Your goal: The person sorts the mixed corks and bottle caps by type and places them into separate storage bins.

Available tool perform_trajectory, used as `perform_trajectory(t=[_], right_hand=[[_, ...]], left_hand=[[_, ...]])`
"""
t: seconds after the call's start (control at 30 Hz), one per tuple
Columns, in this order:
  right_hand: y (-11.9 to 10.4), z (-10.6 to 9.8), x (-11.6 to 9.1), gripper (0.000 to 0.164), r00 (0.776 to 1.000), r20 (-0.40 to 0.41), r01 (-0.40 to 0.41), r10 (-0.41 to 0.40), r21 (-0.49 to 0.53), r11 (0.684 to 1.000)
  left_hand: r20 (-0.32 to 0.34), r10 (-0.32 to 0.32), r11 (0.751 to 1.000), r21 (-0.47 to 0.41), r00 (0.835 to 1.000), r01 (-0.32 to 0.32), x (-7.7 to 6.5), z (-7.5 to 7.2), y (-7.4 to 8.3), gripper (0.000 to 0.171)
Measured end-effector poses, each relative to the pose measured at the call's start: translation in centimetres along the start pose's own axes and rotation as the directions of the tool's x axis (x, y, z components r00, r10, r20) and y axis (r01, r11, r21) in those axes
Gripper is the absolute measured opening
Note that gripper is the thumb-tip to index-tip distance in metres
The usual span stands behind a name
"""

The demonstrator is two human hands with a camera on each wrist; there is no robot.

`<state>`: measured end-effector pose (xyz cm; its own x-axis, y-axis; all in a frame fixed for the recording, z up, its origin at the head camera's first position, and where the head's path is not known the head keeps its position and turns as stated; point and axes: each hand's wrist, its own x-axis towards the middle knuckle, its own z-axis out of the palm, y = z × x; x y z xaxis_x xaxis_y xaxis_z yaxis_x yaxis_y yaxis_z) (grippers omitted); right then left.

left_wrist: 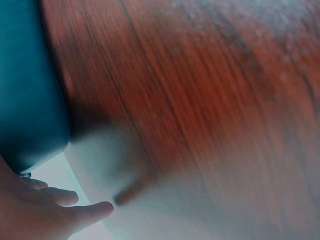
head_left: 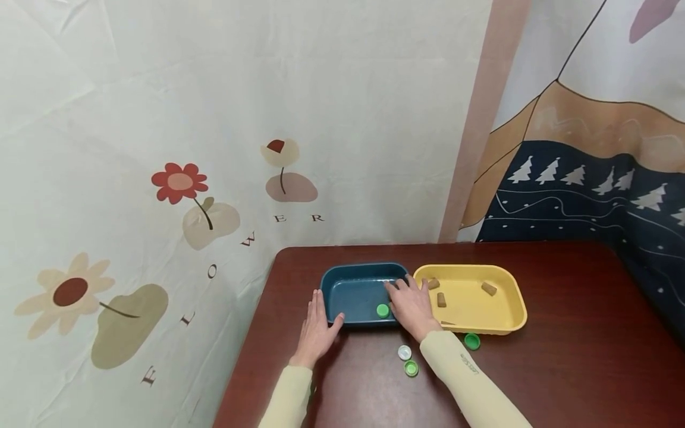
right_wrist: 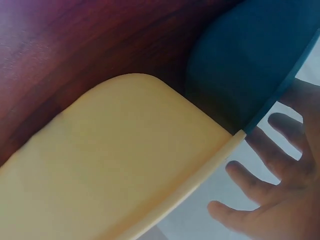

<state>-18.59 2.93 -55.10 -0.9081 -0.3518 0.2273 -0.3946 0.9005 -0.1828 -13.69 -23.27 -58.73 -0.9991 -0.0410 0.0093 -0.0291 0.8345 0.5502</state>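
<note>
A dark blue tray (head_left: 355,294) sits on the table with one green bottle cap (head_left: 382,311) inside, close to its front wall. Along the tray's left end lies my left hand (head_left: 317,334), its fingers straight and its thumb at the front left corner. Over the tray's right end is my right hand (head_left: 412,308), fingers spread above the rim and near the green cap. In the right wrist view the spread fingers (right_wrist: 265,150) hold nothing. The right hand covers part of the blue tray and the left end of a yellow tray (head_left: 471,306).
Several brown corks, one of them this cork (head_left: 489,289), lie in the yellow tray. On the table in front are a white cap (head_left: 404,352), a light green cap (head_left: 411,368) and a green cap (head_left: 472,341). A printed cloth wall (head_left: 374,148) stands behind the table.
</note>
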Motion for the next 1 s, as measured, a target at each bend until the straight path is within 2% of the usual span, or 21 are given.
perform_trajectory(t=[0.13, 0.3, 0.47, 0.63, 0.8, 1.0], right_hand=[[0.4, -0.3, -1.2, 0.049, 0.997, -0.075, 0.018, -0.014, 0.041, 0.999], [0.6, -1.0, -3.5, 0.051, 0.979, -0.198, 0.057, -0.038, 0.094, 0.994], [0.8, -1.5, -5.9, 0.051, 0.967, -0.245, 0.094, -0.063, 0.118, 0.989], [0.5, -1.4, -8.2, 0.048, 0.961, -0.248, 0.155, -0.120, 0.124, 0.980], [0.0, -0.4, -10.4, 0.043, 0.961, -0.211, 0.205, -0.179, 0.108, 0.973], [-0.6, 0.9, -11.8, 0.045, 0.981, -0.110, 0.167, -0.158, 0.079, 0.983]], left_hand=[[0.008, 0.000, 1.000, -0.001, 1.000, 0.000, 0.1, 0.0, 0.2, 0.093], [0.014, 0.003, 1.000, 0.003, 1.000, -0.003, 0.3, 0.2, 0.1, 0.094], [0.018, 0.004, 1.000, 0.002, 1.000, -0.004, 0.3, 0.2, -0.1, 0.094], [0.025, -0.004, 1.000, 0.009, 1.000, 0.003, 0.3, 0.0, -0.1, 0.095], [0.023, 0.002, 1.000, 0.004, 1.000, -0.002, 0.3, 0.0, -0.2, 0.095], [0.032, 0.000, 1.000, -0.003, 0.999, 0.000, 0.2, 0.1, -0.1, 0.096]])
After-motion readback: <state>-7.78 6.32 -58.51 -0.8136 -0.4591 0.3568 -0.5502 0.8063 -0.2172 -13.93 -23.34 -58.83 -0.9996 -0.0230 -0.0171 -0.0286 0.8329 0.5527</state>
